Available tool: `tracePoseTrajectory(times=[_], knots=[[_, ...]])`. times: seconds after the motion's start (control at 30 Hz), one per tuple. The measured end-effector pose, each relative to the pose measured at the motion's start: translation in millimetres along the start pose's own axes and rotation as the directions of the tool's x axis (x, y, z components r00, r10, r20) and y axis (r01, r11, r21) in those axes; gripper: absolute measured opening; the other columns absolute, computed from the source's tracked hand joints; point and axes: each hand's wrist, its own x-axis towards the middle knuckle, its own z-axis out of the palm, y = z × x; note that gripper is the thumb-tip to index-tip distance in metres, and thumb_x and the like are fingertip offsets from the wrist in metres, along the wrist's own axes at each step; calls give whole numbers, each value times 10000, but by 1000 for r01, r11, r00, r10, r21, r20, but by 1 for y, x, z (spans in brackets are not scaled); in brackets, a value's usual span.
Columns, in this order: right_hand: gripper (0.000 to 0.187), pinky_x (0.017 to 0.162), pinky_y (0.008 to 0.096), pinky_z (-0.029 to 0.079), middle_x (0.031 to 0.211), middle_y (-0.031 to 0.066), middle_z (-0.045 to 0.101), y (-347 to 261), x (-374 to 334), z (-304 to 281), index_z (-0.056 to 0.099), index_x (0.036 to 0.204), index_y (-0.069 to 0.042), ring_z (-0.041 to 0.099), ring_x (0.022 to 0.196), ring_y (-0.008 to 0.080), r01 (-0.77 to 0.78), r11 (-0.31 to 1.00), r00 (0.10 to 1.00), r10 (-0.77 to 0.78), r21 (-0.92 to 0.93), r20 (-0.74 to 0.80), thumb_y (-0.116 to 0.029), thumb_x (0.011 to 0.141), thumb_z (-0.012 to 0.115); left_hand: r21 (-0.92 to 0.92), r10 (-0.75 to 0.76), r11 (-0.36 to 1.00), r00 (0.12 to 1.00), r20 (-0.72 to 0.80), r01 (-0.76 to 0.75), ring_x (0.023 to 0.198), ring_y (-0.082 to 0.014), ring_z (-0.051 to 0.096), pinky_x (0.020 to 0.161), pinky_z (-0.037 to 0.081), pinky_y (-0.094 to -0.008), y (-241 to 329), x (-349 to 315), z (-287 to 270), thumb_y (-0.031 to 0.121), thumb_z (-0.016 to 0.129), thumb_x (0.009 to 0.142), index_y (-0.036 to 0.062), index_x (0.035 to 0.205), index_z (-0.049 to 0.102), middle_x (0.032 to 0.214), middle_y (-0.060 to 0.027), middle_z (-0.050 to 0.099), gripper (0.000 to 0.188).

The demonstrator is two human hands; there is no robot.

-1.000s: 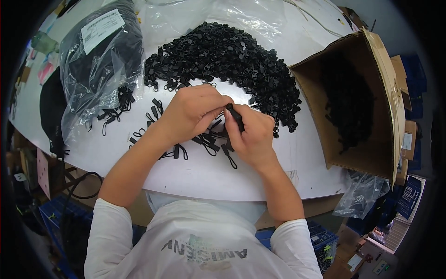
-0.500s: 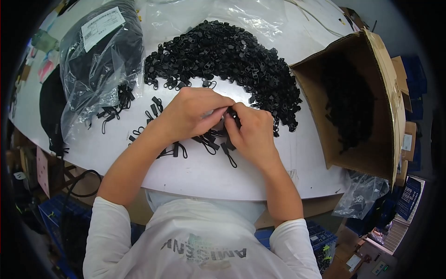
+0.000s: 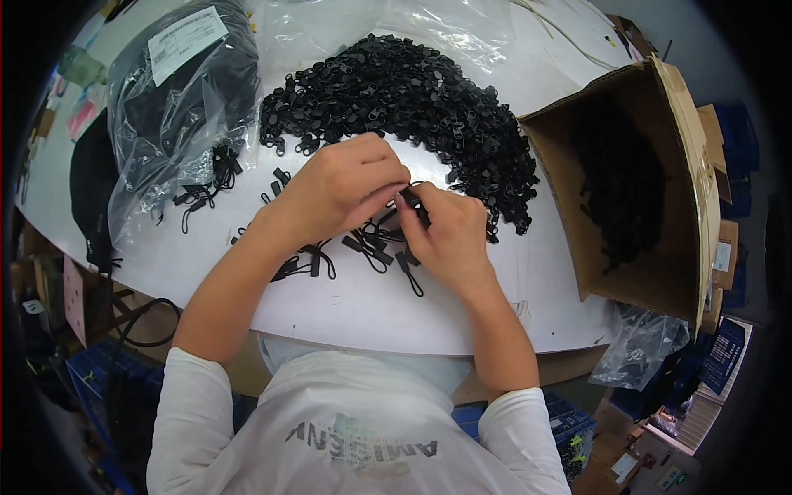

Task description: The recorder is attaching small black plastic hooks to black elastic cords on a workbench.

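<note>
Head view: one small black piece (image 3: 416, 206), at the meeting of the two hands above the desk (image 3: 371, 312); long axis slanting from upper left to lower right, its upper end toward the left hand (image 3: 351, 183), its body within the right hand (image 3: 450, 231), which is the nearer. Right hand: fingers curled, thumb against the near side of the piece, forefinger over the far side, the piece grasped between. Left hand: thumb and forefinger drawn to a pinch just beside the upper end; whether cord or piece lies between them is hidden. Below the hands: black corded pulls (image 3: 369, 247), loose, several with loops extended. Beyond the hands: one arc-shaped heap of small black parts (image 3: 429, 95). To the left: one clear plastic bag (image 3: 190, 107), dark contents, white label (image 3: 187, 44). To the right: one cardboard box (image 3: 639, 299), on its side, dark contents within.
</note>
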Motion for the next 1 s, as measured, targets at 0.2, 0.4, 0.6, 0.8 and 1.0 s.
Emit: tracePoseTrajectory(times=[0.2, 0.4, 0.6, 0.8, 1.0], knots=[[170, 459, 387, 432, 573, 107, 573, 2, 2, -3, 582, 686, -55, 566, 487, 296, 38, 996, 999, -36, 82, -30, -169, 774, 673, -777, -397, 494, 896, 197, 390, 786, -112, 488, 673, 405, -241, 9, -2, 9, 62, 699, 808, 28, 882, 600, 867, -23, 487, 128], [149, 437, 361, 423, 539, 117, 548, -1, -1, 2, 586, 662, -30, 536, 445, 286, -5, 976, 995, 27, 219, -97, -133, 681, 691, -537, -354, 791, 935, -12, 293, 737, -109, 514, 654, 420, -228, 18, -2, 15, -12, 726, 696, 34, 839, 647, 823, -33, 542, 170], [155, 426, 356, 398, 525, 120, 539, -4, 1, 4, 575, 651, -19, 527, 433, 279, -96, 940, 994, 107, 328, -13, -113, 714, 680, -310, -233, 938, 943, -238, 154, 616, -120, 518, 530, 418, -233, 20, 5, 11, -40, 706, 686, 23, 787, 653, 763, -43, 541, 130], [126, 428, 292, 381, 535, 92, 535, -5, 1, 6, 594, 696, 11, 508, 416, 185, -55, 979, 997, 65, 198, -43, -62, 771, 664, 19, -27, 999, 981, -195, 31, 622, -187, 538, 538, 430, -271, 1, 3, 2, -51, 700, 658, 29, 802, 658, 778, -68, 545, 170], [161, 460, 363, 429, 567, 91, 548, -10, 2, 3, 571, 657, -42, 556, 501, 256, 42, 993, 997, -35, 108, -66, -105, 756, 681, -151, -127, 981, 991, -38, 120, 613, -244, 545, 541, 424, -323, 4, -2, -3, 20, 674, 763, 19, 798, 629, 731, -91, 553, 57]])
